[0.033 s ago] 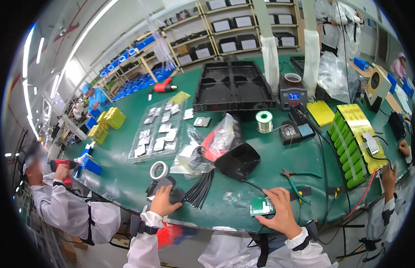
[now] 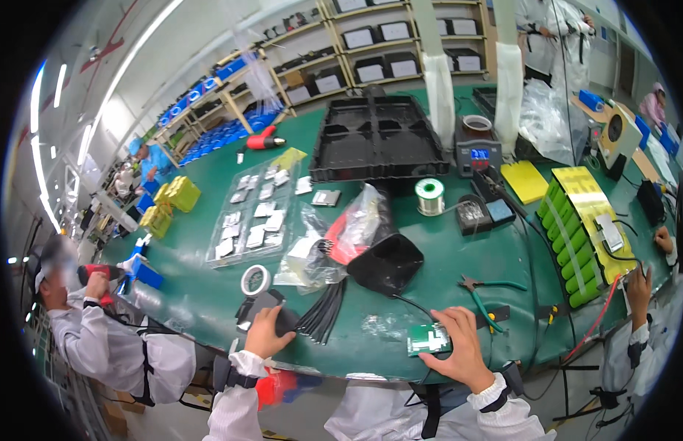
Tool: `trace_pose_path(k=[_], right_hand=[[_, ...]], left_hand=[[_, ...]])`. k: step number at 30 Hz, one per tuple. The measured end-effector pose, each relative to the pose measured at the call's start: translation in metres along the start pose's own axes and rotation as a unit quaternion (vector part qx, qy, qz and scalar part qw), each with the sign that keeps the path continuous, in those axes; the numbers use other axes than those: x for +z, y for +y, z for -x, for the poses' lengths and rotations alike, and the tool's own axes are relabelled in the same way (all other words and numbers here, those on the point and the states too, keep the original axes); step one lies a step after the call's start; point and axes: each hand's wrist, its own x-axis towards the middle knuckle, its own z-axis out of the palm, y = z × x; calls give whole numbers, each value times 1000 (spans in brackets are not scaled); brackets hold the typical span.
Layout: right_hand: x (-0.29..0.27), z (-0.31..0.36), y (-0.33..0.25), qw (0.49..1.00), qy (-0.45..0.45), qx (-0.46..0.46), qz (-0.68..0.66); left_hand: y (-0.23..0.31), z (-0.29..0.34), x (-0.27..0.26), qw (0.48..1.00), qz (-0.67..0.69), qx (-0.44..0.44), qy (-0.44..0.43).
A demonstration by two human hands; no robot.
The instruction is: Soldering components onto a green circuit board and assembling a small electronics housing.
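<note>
My left hand (image 2: pixel 265 335) rests at the near table edge, fingers closed over a dark grey box-shaped piece (image 2: pixel 282 316). My right hand (image 2: pixel 462 345) grips a small green circuit board (image 2: pixel 426 339) by its right side, between thumb and fingers, just over the table. A thin black cable (image 2: pixel 411 302) runs from beside a black shovel-shaped piece (image 2: pixel 386 263) toward that hand; its end is hidden there. Between my hands fans out a bundle of black sleeves or wires (image 2: pixel 323 312). A white roll of tape (image 2: pixel 255 280) lies beyond my left hand.
Green-handled pliers (image 2: pixel 482 301) lie right of my right hand. Further off are a solder spool (image 2: pixel 430 197), a soldering station (image 2: pixel 475 156), a clear tray of small parts (image 2: pixel 246 220) and a black crate (image 2: pixel 378 140). A green battery pack (image 2: pixel 573 235) stands right, near another person's hand (image 2: pixel 638 295).
The whole view has shifted slightly. The dark grey piece under my left hand looks turned a little, and the green board shows more of its face. Both hands keep nearly the same places.
</note>
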Motion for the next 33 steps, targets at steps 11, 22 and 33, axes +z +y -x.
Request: trace_pose_path(k=[11,22,33], right_hand=[[1,10,21,971,142,110,-161],[-7,22,12,957,127,134,-224],[-4,24,17,958,102,130,-235]], left_hand=[[176,10,-22,961,259,98,-16],[246,-24,27,929,203,296,-91],[178,-25,-5,970,189,149,38]])
